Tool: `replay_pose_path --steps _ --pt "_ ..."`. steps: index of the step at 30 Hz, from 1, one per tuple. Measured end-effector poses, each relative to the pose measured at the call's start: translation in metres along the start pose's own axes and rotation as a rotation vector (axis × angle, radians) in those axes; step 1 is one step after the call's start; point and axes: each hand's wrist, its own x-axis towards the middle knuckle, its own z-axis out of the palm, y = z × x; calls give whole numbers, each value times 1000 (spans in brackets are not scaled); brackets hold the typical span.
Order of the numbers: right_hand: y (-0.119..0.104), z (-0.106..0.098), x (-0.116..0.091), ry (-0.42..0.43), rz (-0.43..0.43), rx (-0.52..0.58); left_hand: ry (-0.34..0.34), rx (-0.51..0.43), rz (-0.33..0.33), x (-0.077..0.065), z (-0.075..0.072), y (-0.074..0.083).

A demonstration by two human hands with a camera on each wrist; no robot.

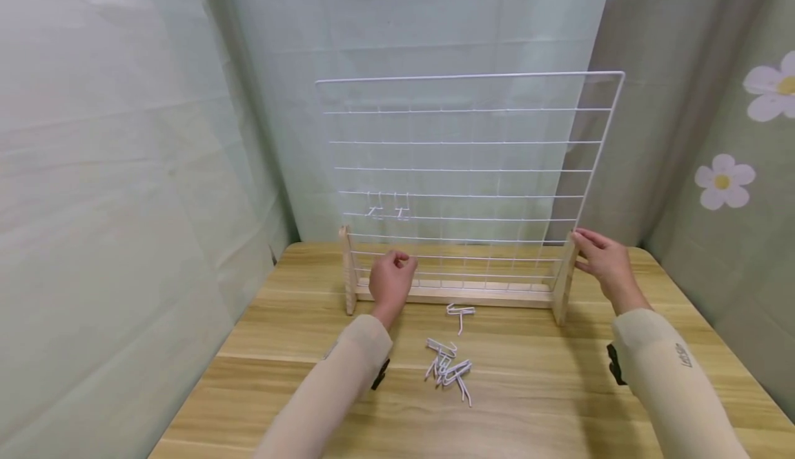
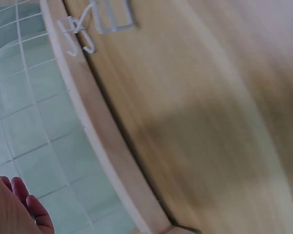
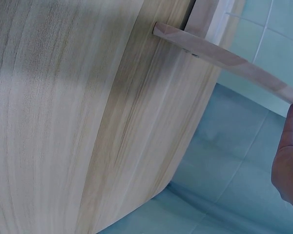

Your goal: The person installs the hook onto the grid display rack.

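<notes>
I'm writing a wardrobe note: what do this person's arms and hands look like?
The person wears a long cream fabric left sleeve and matching right sleeve; the right bears small dark lettering. A small black piece shows beside the left sleeve, another beside the right. Left hand and right hand are gloveless.

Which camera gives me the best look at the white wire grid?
The head view: it shows the wire grid nearly whole, from top bar to wooden base, the left hand hiding a little. The left wrist view shows only a cropped patch; the right wrist view, just a few wires at upper right.
</notes>
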Motion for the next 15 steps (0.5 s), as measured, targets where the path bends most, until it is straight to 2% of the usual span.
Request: replay_pose_path --steps 15 --pt "-1 0 0 -5 -2 20 -177 -60 -3 -25 -1 -38"
